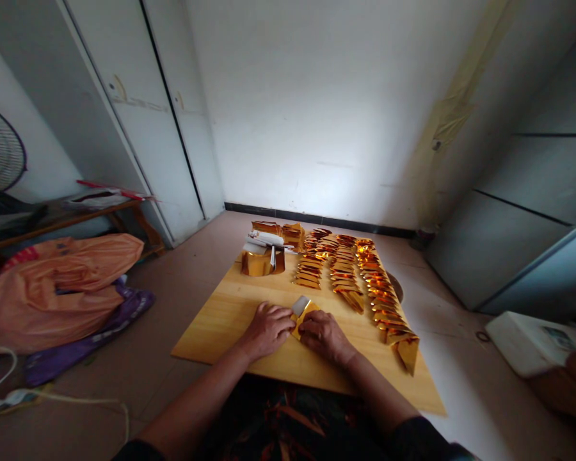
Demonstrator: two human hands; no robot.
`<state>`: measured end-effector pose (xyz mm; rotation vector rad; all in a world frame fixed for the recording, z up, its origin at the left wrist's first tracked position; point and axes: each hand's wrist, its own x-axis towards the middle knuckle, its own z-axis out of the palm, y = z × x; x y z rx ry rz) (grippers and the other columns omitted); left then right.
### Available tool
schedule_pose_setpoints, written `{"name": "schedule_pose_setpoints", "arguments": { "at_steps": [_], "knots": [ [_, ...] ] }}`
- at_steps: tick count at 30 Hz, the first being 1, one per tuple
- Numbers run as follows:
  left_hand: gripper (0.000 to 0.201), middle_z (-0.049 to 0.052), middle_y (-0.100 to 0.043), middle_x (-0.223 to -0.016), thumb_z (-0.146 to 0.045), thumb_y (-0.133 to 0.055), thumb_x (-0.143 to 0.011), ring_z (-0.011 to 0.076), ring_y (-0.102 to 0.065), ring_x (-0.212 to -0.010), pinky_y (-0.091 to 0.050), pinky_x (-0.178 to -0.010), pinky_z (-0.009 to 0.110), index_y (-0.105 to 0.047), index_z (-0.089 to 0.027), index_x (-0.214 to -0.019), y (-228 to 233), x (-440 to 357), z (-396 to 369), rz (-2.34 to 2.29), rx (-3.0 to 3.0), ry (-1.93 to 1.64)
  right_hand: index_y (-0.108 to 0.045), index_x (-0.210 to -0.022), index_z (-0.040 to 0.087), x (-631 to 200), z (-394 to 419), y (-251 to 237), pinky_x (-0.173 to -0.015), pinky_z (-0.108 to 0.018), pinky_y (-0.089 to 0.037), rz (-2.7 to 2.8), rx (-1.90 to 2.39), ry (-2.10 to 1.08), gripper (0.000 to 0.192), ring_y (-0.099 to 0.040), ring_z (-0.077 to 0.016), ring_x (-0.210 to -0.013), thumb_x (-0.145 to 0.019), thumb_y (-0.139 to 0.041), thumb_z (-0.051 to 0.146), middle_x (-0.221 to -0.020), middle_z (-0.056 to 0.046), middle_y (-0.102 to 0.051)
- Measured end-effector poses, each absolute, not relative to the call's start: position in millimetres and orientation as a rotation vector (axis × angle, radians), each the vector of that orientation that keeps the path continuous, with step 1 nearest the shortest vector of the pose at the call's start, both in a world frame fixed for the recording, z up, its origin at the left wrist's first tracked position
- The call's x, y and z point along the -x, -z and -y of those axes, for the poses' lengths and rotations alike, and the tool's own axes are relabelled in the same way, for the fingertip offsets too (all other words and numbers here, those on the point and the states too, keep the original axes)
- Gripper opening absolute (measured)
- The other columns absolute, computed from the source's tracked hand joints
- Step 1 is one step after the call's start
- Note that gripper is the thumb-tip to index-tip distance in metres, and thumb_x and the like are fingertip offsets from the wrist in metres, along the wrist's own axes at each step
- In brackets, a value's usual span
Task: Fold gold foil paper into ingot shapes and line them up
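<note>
Near the front of the wooden board (221, 314), a sheet of gold foil paper (310, 308) with a pale underside lies between my hands, partly folded. My left hand (267, 330) grips its left side, fingers curled and pressed down. On the right side, my right hand (327, 334) is closed on the same paper with bent fingers. Beyond them, folded gold foil pieces stand in overlapping rows; the longest row (381, 301) runs down the board's right side. A stack of gold sheets (259, 262) with white edges sits at the back left. My palms hide part of the paper.
On the floor at the left lie an orange plastic bag (77, 275), a purple bag (96, 326) and a pale cable (72, 397). A low wooden bench (146, 224) stands by the cupboard (139, 115). At the right are a grey fridge (518, 211) and a white box (523, 346).
</note>
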<state>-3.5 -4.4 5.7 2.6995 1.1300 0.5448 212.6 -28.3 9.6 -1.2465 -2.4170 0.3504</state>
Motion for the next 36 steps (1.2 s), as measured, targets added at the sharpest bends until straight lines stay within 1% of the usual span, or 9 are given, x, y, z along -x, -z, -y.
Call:
{"name": "schedule_pose_setpoints", "arguments": {
  "at_steps": [3,6,11,14,21,28,31,34,36],
  "knots": [
    [0.020,-0.002,-0.062,-0.121,-0.029,-0.060,-0.081,0.0198,-0.052,-0.110,-0.030,-0.097,0.040,-0.067,-0.033,-0.099,-4.9,3.0,3.7,-1.156,-2.650,-0.546,-0.069,-0.098,0.025,-212.0,25.2,-7.7,-0.083,-0.029,-0.038,2.427,1.270,-0.351,0.017,-0.057,-0.0183,-0.096,-0.082,-0.064,0.028,-0.104,-0.005,-0.063],
    [0.021,-0.002,-0.062,-0.121,-0.032,-0.062,-0.079,0.0200,-0.052,-0.110,-0.029,-0.097,0.040,-0.067,-0.033,-0.099,-4.1,3.1,2.6,-1.178,-2.615,-0.527,-0.069,-0.096,0.024,-210.6,20.5,-5.0,-0.081,-0.028,-0.038,2.453,1.272,-0.336,0.015,-0.057,-0.0180,-0.095,-0.082,-0.065,0.029,-0.101,-0.005,-0.064],
    [0.019,-0.002,-0.063,-0.119,-0.032,-0.063,-0.080,0.0198,-0.052,-0.109,-0.028,-0.097,0.040,-0.068,-0.033,-0.098,-1.9,2.0,-0.3,-1.186,-2.616,-0.534,-0.069,-0.096,0.024,-208.4,17.4,-5.9,-0.078,-0.027,-0.037,2.477,1.226,-0.300,0.015,-0.057,-0.0164,-0.093,-0.087,-0.059,0.031,-0.097,-0.004,-0.064],
    [0.016,-0.002,-0.065,-0.116,-0.032,-0.063,-0.081,0.0191,-0.054,-0.106,-0.028,-0.096,0.040,-0.068,-0.034,-0.096,-1.4,1.0,-1.4,-1.171,-2.635,-0.548,-0.068,-0.094,0.023,-209.2,18.7,-8.7,-0.077,-0.027,-0.037,2.473,1.221,-0.297,0.014,-0.057,-0.0166,-0.092,-0.086,-0.059,0.031,-0.096,-0.004,-0.064],
    [0.013,-0.002,-0.067,-0.114,-0.032,-0.061,-0.084,0.0183,-0.056,-0.104,-0.029,-0.094,0.040,-0.070,-0.032,-0.094,1.5,1.2,-2.8,-1.153,-2.660,-0.608,-0.068,-0.099,0.025,-214.6,18.4,-3.7,-0.078,-0.027,-0.040,2.460,1.080,-0.292,0.017,-0.058,-0.0161,-0.093,-0.085,-0.062,0.031,-0.103,-0.004,-0.064],
    [0.013,-0.001,-0.068,-0.111,-0.029,-0.060,-0.084,0.0189,-0.057,-0.102,-0.032,-0.093,0.040,-0.071,-0.031,-0.091,3.2,0.6,-3.5,-1.134,-2.665,-0.676,-0.070,-0.090,0.025,-210.6,14.5,7.1,-0.075,-0.026,-0.042,2.410,0.968,-0.111,0.016,-0.060,-0.0145,-0.085,-0.090,-0.056,0.031,-0.094,-0.003,-0.066],
    [0.015,-0.002,-0.068,-0.112,-0.027,-0.059,-0.083,0.0188,-0.057,-0.102,-0.032,-0.093,0.040,-0.071,-0.032,-0.092,3.8,1.3,-3.3,-1.135,-2.658,-0.681,-0.070,-0.092,0.023,-212.2,15.6,4.1,-0.075,-0.026,-0.043,2.389,0.986,-0.153,0.019,-0.060,-0.0147,-0.086,-0.092,-0.052,0.029,-0.095,-0.004,-0.066],
    [0.018,-0.002,-0.068,-0.113,-0.024,-0.058,-0.083,0.0187,-0.057,-0.103,-0.031,-0.094,0.040,-0.071,-0.032,-0.092,3.5,1.9,-3.1,-1.143,-2.633,-0.680,-0.069,-0.096,0.023,-214.8,17.8,-1.0,-0.079,-0.027,-0.043,2.397,0.997,-0.230,0.020,-0.059,-0.0156,-0.090,-0.092,-0.051,0.029,-0.100,-0.005,-0.065],
    [0.018,-0.002,-0.068,-0.113,-0.024,-0.056,-0.084,0.0187,-0.056,-0.103,-0.032,-0.094,0.040,-0.071,-0.032,-0.090,3.0,1.6,-3.1,-1.162,-2.603,-0.678,-0.070,-0.092,0.023,-214.9,18.2,-2.2,-0.081,-0.028,-0.043,2.394,1.004,-0.265,0.018,-0.059,-0.0160,-0.090,-0.091,-0.052,0.028,-0.097,-0.005,-0.065]
  ]
}}
